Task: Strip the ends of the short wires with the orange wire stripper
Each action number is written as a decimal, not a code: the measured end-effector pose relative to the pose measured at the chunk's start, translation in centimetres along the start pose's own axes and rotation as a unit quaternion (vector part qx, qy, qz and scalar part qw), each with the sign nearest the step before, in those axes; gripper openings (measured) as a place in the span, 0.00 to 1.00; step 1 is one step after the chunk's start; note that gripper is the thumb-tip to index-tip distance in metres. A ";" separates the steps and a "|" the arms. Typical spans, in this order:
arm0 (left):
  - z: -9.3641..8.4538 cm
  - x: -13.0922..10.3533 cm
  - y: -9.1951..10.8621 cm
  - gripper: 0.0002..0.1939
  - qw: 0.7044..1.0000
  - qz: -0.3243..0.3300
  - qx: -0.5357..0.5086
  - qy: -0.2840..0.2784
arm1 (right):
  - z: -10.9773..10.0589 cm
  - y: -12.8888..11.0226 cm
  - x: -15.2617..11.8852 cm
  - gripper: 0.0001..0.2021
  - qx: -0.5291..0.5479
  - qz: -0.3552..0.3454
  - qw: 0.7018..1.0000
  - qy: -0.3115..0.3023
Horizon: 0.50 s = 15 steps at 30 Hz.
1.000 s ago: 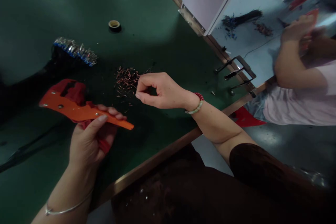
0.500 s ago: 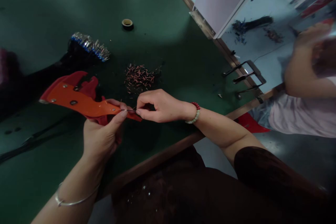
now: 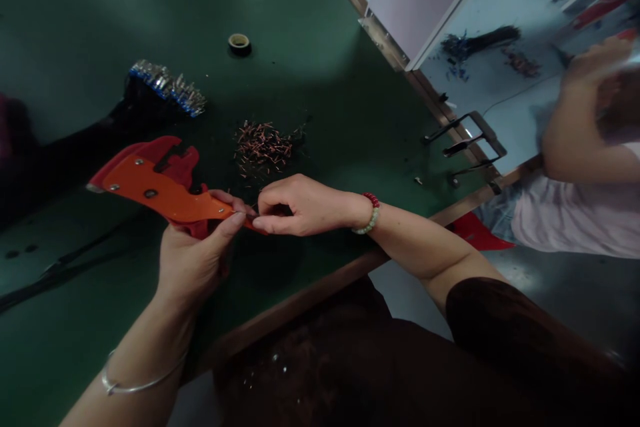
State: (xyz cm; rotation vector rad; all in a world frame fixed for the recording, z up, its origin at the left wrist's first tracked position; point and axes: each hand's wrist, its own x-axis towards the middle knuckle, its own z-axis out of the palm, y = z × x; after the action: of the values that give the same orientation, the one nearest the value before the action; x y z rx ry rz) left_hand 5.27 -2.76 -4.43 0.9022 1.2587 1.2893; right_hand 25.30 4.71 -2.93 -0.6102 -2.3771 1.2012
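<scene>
My left hand (image 3: 200, 257) is wrapped round an orange and red wire stripper (image 3: 150, 190), whose jaw end points up and left. Its thumb and forefinger meet close to the handle end. Right against them, my right hand (image 3: 305, 207) pinches a thin wire between thumb and forefinger; the wire is mostly hidden by the fingers. Just beyond my right hand lies a pile of short copper-coloured scraps (image 3: 265, 147). Past the stripper rests a thick bundle of black wires (image 3: 145, 97) with blue and silver terminals at its end.
A roll of black tape (image 3: 240, 45) stands farther back on the green table (image 3: 300, 0). To the right are a black metal frame (image 3: 480, 133) at the wooden edge and a pale upright panel (image 3: 430, 0). A co-worker's arm (image 3: 575, 127) is beyond, near another wire bundle (image 3: 485, 43).
The wire stripper has shifted slightly right and tilted a little. My right hand has edged left, closing the gap to my left fingertips, so less of the wire shows.
</scene>
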 end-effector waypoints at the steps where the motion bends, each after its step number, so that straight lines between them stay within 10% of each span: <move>1: 0.1 0.0 0.1 0.14 1.000 -0.002 -0.001 -0.001 | 0.0 0.1 0.0 0.14 0.003 -0.006 1.000 -0.006; 15: 0.5 -0.2 0.7 0.16 1.000 -0.023 0.010 0.012 | -0.6 0.1 0.0 0.13 0.037 -0.026 0.998 -0.039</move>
State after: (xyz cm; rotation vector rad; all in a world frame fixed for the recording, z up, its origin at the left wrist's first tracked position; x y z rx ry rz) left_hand 5.62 -2.84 -3.65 0.8695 1.3059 1.2571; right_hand 25.68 5.17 -2.71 -0.4828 -2.3845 1.3062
